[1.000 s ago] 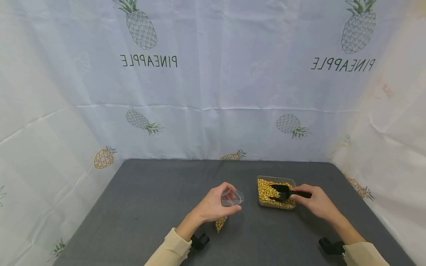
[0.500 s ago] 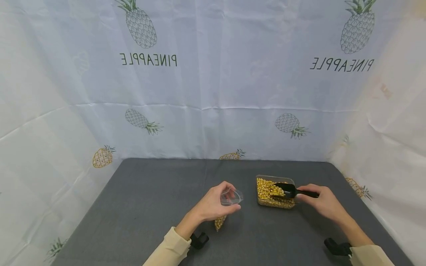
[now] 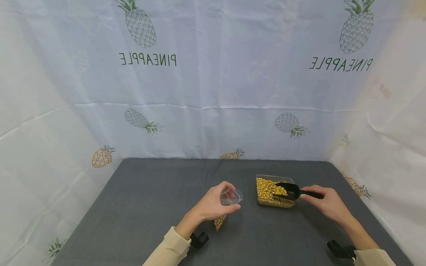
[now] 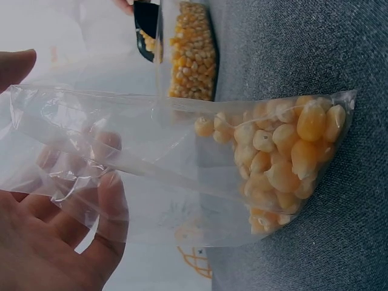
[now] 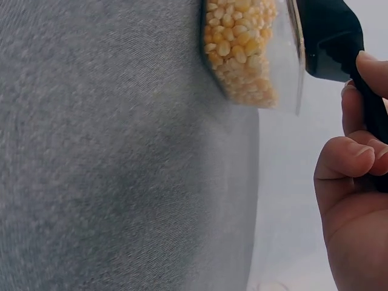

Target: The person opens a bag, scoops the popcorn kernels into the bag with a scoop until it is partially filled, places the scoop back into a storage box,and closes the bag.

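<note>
My left hand point(image 3: 210, 205) holds a clear plastic bag point(image 4: 160, 142) by its upper part, with the mouth spread wide. Corn kernels point(image 4: 282, 151) fill the bag's bottom, close above or on the cloth; I cannot tell which. In the head view, my right hand point(image 3: 329, 205) grips the handle of a black scoop point(image 3: 293, 192). Kernels lie in the scoop, which sits at the right rim of a clear rectangular container point(image 3: 276, 203). More corn kernels point(image 5: 239, 48) show through the container's wall in the right wrist view.
A grey cloth-covered table point(image 3: 159, 195) lies under everything. White curtains point(image 3: 213, 74) with pineapple prints stand behind and at both sides. Black straps point(image 3: 199, 241) are on both wrists. The container stands right of the bag, a short way off.
The right hand has drawn the scoop to the right through the container, and kernels now lie in the scoop's bowl. The left hand and the bag have stayed almost still.
</note>
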Demonstrator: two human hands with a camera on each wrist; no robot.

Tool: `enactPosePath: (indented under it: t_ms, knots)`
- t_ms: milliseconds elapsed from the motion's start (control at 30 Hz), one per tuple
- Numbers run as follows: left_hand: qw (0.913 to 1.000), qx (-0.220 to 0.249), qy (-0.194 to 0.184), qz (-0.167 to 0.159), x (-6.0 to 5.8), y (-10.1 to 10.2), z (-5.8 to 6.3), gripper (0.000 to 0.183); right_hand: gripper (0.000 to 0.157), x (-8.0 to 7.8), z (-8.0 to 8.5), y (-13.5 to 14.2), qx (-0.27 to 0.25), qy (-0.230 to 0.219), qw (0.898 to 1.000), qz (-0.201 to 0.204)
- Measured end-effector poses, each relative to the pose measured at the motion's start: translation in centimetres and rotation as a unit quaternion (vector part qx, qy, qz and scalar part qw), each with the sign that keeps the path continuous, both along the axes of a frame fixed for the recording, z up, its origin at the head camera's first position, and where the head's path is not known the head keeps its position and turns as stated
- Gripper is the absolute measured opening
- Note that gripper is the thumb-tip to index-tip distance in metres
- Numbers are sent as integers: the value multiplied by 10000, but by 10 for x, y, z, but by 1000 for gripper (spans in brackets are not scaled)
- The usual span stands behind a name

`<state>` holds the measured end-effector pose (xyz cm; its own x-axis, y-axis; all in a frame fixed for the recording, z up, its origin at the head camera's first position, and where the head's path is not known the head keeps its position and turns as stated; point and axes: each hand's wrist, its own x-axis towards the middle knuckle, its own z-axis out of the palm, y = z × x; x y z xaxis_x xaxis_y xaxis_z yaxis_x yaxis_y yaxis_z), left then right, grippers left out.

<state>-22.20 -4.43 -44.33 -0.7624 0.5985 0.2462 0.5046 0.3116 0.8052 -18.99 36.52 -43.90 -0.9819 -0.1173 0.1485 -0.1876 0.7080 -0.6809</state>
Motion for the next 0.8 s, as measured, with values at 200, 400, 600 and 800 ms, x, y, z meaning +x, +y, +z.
enactPosePath:
  t_ms: [200, 400, 600, 800]
  knots:
    - [10000, 0, -35, 0, -1, 0, 0, 46, 40, -2, 7, -3, -46, 60, 10000, -28]
    - [10000, 34, -41, -31, -1, 1, 0, 48, 36, -2, 14, -11, 59, 266, 9996, -3]
    - [9999, 75, -25, -63, -1, 1, 0, 48, 29, -1, 24, -18, -78, 466, 9985, 277]
    - [10000, 78, -25, -45, -3, 2, -1, 47, 26, 0, 34, -30, -240, 558, 9969, 498]
